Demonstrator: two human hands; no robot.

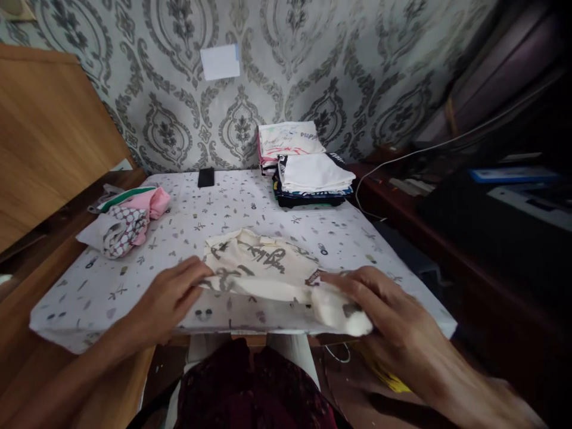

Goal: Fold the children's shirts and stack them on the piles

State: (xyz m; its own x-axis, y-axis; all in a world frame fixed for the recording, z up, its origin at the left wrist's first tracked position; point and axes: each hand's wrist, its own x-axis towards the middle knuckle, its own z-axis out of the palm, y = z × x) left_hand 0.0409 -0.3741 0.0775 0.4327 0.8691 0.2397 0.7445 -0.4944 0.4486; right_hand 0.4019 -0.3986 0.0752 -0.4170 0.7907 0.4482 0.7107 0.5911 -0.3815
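A cream T-shirt with dark brush lettering [268,257] lies partly folded near the front of the cloth-covered table [179,229]. Its near edge is lifted a little off the surface. At the left end of that edge, my left hand [176,295] pinches the fabric between thumb and fingers. My right hand [384,304] grips the other end, beside a small brown label; a loose cream bunch of cloth hangs under its fingers, slightly blurred. Part of the shirt is hidden behind the right fingers.
Two stacks of folded clothes, one topped with a white garment [315,173] and one with a printed shirt [290,140], stand at the back right. Crumpled clothes [127,220] lie at the left. A black phone-like object [206,177] rests near the wall. A cable [415,154] runs at right.
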